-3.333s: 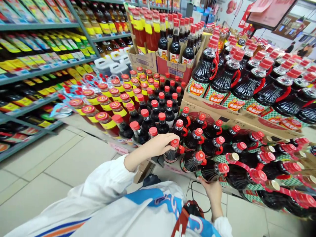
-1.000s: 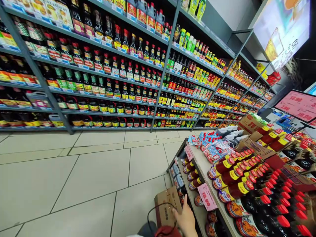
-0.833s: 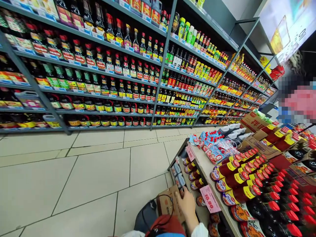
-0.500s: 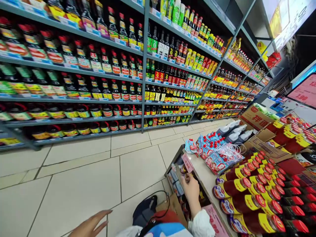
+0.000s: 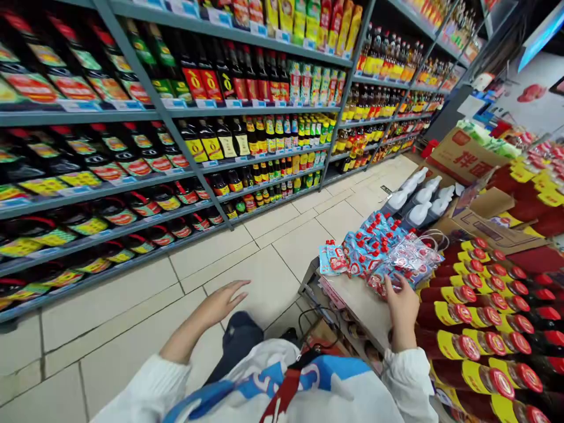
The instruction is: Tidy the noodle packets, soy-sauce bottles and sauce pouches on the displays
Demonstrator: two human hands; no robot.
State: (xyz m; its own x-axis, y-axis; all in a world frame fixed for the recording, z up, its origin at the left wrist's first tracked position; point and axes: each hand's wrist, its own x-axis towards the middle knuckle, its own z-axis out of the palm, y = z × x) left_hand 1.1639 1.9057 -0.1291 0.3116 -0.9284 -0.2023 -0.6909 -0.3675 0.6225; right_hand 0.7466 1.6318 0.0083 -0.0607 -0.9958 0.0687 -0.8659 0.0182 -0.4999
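My left hand (image 5: 224, 301) hangs over the tiled floor in front of me, fingers stretched out, holding nothing. On the right, my right hand (image 5: 402, 306) reaches over the edge of a display stand (image 5: 359, 296). Its fingers are slightly bent and apart, at the near side of clear plastic-wrapped packs (image 5: 403, 261); whether they touch the wrapping I cannot tell. Beside these packs lies a heap of blue pouches with red caps (image 5: 368, 244). Just right of that hand are rows of jars with red lids and yellow labels (image 5: 469, 317).
Tall shelves (image 5: 264, 106) of sauce bottles line the far side of the tiled aisle (image 5: 255, 264). Dark bottles with white tops (image 5: 418, 200) stand behind the pouches, near a cardboard box (image 5: 467, 155). A black cord (image 5: 319, 308) loops near my waist.
My right hand has risen from the stand's front edge to the wrapped packs on top. My left hand has come up and forward. The view has shifted right and closer to the shelves.
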